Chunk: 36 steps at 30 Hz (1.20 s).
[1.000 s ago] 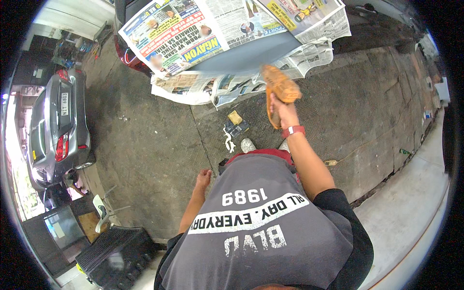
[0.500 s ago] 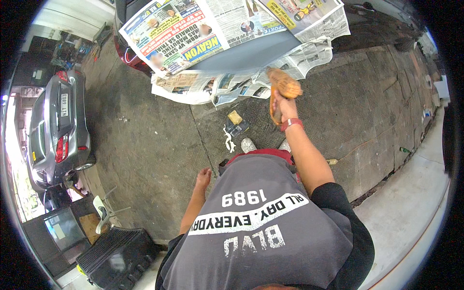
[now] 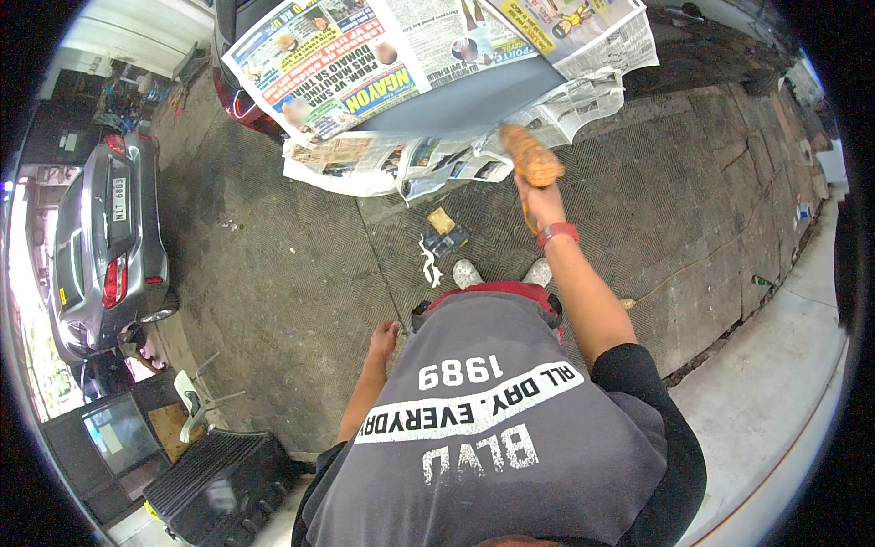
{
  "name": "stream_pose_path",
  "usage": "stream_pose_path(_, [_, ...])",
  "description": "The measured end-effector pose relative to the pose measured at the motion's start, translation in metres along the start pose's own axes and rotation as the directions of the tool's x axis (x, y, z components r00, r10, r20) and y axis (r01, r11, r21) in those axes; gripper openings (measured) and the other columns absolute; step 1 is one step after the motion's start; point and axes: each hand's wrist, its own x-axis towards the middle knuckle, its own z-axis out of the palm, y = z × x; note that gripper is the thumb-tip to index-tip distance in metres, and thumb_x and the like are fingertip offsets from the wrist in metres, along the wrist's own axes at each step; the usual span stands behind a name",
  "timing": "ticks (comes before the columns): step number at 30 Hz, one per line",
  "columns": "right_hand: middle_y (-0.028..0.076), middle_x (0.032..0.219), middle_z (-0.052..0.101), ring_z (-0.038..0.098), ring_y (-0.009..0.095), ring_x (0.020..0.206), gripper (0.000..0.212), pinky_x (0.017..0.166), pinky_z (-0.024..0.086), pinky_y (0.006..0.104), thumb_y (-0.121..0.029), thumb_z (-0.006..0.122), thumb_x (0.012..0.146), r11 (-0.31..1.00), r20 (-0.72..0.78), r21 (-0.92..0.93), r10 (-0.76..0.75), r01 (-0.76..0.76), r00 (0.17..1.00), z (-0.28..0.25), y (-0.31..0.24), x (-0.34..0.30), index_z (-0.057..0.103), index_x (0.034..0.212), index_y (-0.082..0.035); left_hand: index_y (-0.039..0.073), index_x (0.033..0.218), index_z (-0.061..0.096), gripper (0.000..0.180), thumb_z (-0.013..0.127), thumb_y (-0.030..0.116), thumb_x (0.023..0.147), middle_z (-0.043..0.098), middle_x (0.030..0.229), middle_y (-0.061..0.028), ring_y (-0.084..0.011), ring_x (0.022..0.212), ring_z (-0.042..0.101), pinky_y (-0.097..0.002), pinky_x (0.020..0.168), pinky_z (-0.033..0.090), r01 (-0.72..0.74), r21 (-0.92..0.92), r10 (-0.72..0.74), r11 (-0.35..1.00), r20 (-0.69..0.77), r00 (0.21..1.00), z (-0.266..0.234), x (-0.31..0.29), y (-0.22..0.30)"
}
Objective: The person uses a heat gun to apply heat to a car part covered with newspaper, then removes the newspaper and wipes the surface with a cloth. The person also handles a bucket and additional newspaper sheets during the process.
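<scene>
Gripping an orange tool [image 3: 533, 160] in the right hand [image 3: 546, 206], a person [image 3: 510, 337] stood facing a gray panel [image 3: 456, 100] framed by newspaper [image 3: 387, 80], the tool held at the paper's near edge, right of center; whether they touched could not be told. The left hand [image 3: 385, 337] hung slack, nothing visible in it. A careless swing could have snagged the loose, crumpled near sheets, and a step left could have met the dark item [image 3: 447, 242] on the floor [image 3: 301, 255]. Counted: one tool, one panel, one dark item, two hands, two pale shoes [image 3: 467, 273], one gray car [image 3: 117, 232] parked at left; overlapping newspaper sheets defied an exact count.
</scene>
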Motion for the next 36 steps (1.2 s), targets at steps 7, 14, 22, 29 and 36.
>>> stream_pose_path(7, [0.003, 0.118, 0.072, 0.066, 0.015, 0.099, 0.043, 0.089, 0.052, 0.0325, -0.015, 0.08, 0.096, 0.994, 0.264, 0.009, 0.099, -0.105, 0.959, 0.031, -0.034, -0.048, 0.065, 0.134, -0.002, 0.0, 0.134, 0.069, 0.049, 0.065, 0.038, 0.104, 0.076, 0.125, -0.0172, -0.028, 0.117, 0.071, -0.0392, 0.101, 0.055, -0.008, -0.157, 0.014, 0.988, 0.037, 0.999, 0.002, 0.022, -0.019])
stream_pose_path(14, [0.001, 0.098, 0.069, 0.063, 0.011, 0.08, 0.028, 0.071, 0.051, 0.0296, -0.015, 0.077, 0.099, 0.983, -0.132, 0.178, -0.011, 0.035, 0.991, 0.004, -0.072, -0.013, 0.066, 0.121, -0.004, 0.0, 0.137, 0.067, 0.05, 0.067, 0.036, 0.103, 0.076, 0.124, -0.0159, -0.0271, 0.115, 0.072, -0.0388, 0.1, 0.055, -0.031, -0.18, 0.024, 0.983, -0.044, 0.999, 0.007, 0.027, -0.041])
stream_pose_path(22, [0.003, 0.114, 0.07, 0.066, 0.012, 0.096, 0.035, 0.088, 0.054, 0.0307, -0.014, 0.077, 0.1, 0.994, -0.076, 0.079, -0.068, 0.074, 0.995, -0.004, -0.109, -0.028, 0.065, 0.131, -0.003, 0.0, 0.137, 0.067, 0.052, 0.066, 0.039, 0.103, 0.077, 0.122, -0.0164, -0.0266, 0.116, 0.072, -0.0385, 0.101, 0.055, 0.015, -0.044, -0.014, 0.999, 0.024, 1.0, 0.015, 0.013, -0.034])
stream_pose_path(29, [0.011, 0.134, 0.072, 0.067, 0.023, 0.125, 0.051, 0.106, 0.05, 0.0371, -0.027, 0.08, 0.096, 0.99, 0.329, 0.005, -0.133, 0.14, 0.935, 0.054, -0.09, -0.069, 0.065, 0.138, -0.001, 0.003, 0.138, 0.068, 0.05, 0.063, 0.04, 0.104, 0.076, 0.125, -0.0174, -0.0292, 0.119, 0.071, -0.0406, 0.103, 0.054, 0.001, -0.13, 0.001, 0.992, 0.017, 1.0, 0.014, 0.03, -0.022])
stream_pose_path(36, [0.001, 0.099, 0.071, 0.063, 0.012, 0.078, 0.032, 0.071, 0.054, 0.0298, -0.019, 0.076, 0.1, 0.973, 0.531, 0.154, 0.063, -0.17, 0.845, 0.089, -0.121, -0.081, 0.066, 0.126, -0.004, 0.001, 0.137, 0.068, 0.051, 0.063, 0.04, 0.103, 0.075, 0.127, -0.0192, -0.0321, 0.121, 0.07, -0.0427, 0.103, 0.053, -0.083, -0.124, 0.081, 0.989, -0.017, 0.997, 0.016, 0.033, -0.032])
